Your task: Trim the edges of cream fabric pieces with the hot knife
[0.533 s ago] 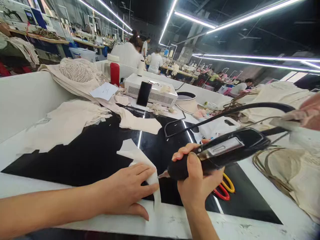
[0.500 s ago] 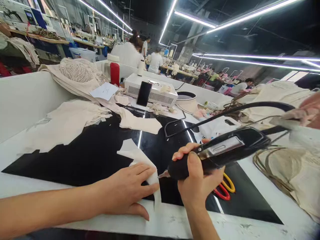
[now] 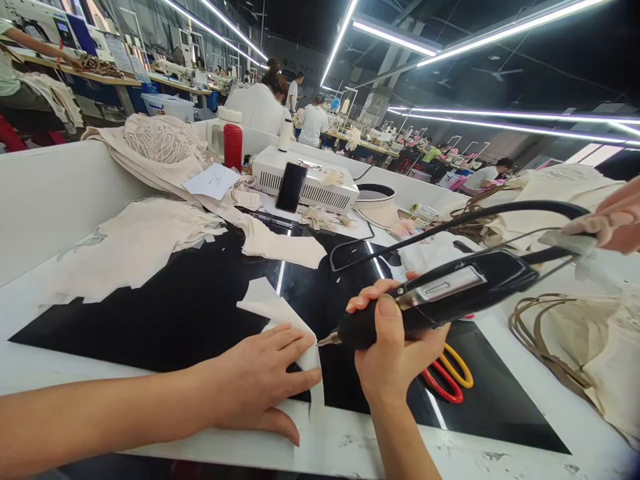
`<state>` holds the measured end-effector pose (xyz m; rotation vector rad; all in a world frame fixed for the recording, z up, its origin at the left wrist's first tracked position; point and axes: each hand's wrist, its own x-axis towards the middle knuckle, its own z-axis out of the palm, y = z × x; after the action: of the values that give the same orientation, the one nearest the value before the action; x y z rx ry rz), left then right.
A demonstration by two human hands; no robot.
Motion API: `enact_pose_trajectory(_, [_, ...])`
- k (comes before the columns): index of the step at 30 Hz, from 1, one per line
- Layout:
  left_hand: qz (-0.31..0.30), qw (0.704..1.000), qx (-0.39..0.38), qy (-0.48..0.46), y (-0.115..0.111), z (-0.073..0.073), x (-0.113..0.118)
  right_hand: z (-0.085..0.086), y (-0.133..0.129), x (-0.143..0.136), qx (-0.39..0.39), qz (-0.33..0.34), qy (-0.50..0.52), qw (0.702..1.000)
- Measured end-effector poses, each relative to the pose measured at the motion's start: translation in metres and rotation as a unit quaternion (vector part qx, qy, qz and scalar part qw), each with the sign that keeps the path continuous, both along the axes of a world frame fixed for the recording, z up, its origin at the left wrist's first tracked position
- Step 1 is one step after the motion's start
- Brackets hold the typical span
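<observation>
My left hand [image 3: 267, 383] lies flat with fingers spread on a narrow off-white fabric piece [image 3: 265, 299], pressing it against a glossy black sheet [image 3: 200, 320]. Part of the fabric is hidden under my fingers. My right hand [image 3: 395, 353] is closed round a black corded handheld tool [image 3: 440, 293] with a metal plate on its side. Its pointed metal tip sits at the right edge of the fabric, close to my left fingertips. Scissors [image 3: 453, 377] with red and yellow handles lie beside my right wrist, partly hidden.
Another person's hand [image 3: 613, 217] reaches in at right, near the tool's cable [image 3: 475, 212]. Behind stand a vented box [image 3: 305, 175], a phone [image 3: 291, 188] and a red bottle [image 3: 233, 147]. Cream fabric [image 3: 130, 247] lies left; garments with brown straps [image 3: 595, 353] lie right.
The view has shifted slightly. The tool's tip has risen a little along the fabric edge. My left hand stays flat in nearly the same place.
</observation>
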<state>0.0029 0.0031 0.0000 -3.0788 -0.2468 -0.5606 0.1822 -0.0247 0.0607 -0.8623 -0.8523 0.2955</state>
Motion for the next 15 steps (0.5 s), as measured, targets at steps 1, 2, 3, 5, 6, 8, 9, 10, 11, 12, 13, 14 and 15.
enact_pose_trajectory(1, [0.000,1.000,0.001,0.000,-0.0001,-0.0001,0.0000,-0.0001,-0.0001,-0.0002,0.001,0.000,0.001,1.000])
enact_pose_trajectory(2, [0.001,1.000,0.001,0.000,-0.0003,-0.0001,-0.0002,0.0002,-0.0002,-0.0005,0.001,0.000,0.002,1.000])
enact_pose_trajectory(3, [0.001,1.000,0.001,0.001,-0.0006,-0.0001,-0.0005,0.0007,-0.0002,-0.0008,0.000,-0.002,0.003,1.000])
enact_pose_trajectory(5, [0.002,1.000,-0.001,0.004,-0.0011,-0.0001,-0.0012,0.0018,-0.0003,-0.0011,-0.001,-0.004,0.004,1.000])
enact_pose_trajectory(6, [0.003,1.000,-0.003,0.005,-0.0013,0.0000,-0.0015,0.0021,-0.0002,-0.0010,0.000,-0.004,0.005,1.000])
enact_pose_trajectory(8, [0.005,1.000,-0.009,0.005,-0.0013,0.0004,-0.0016,0.0017,0.0004,-0.0002,0.002,0.001,0.008,1.000])
enact_pose_trajectory(9, [0.007,1.000,-0.012,0.005,-0.0010,0.0009,-0.0014,0.0010,0.0011,0.0002,0.003,0.006,0.011,1.000])
enact_pose_trajectory(10, [0.009,1.000,-0.017,0.005,-0.0006,0.0014,-0.0011,0.0001,0.0022,0.0005,0.001,0.009,0.014,1.000])
enact_pose_trajectory(11, [0.008,1.000,-0.022,0.007,0.0000,0.0020,-0.0009,-0.0008,0.0033,0.0005,-0.001,0.010,0.018,1.000])
enact_pose_trajectory(12, [0.007,1.000,-0.028,0.011,0.0004,0.0023,-0.0010,-0.0015,0.0045,0.0000,-0.004,0.008,0.022,1.000])
enact_pose_trajectory(13, [0.004,0.999,-0.032,0.015,0.0007,0.0022,-0.0015,-0.0017,0.0054,-0.0010,-0.006,0.006,0.028,1.000])
enact_pose_trajectory(14, [0.001,0.999,-0.033,0.017,0.0009,0.0014,-0.0027,-0.0013,0.0059,-0.0024,-0.009,0.004,0.034,0.999])
enact_pose_trajectory(15, [-0.002,0.999,-0.033,0.016,0.0013,-0.0006,-0.0046,-0.0001,0.0059,-0.0041,-0.011,0.003,0.041,0.999])
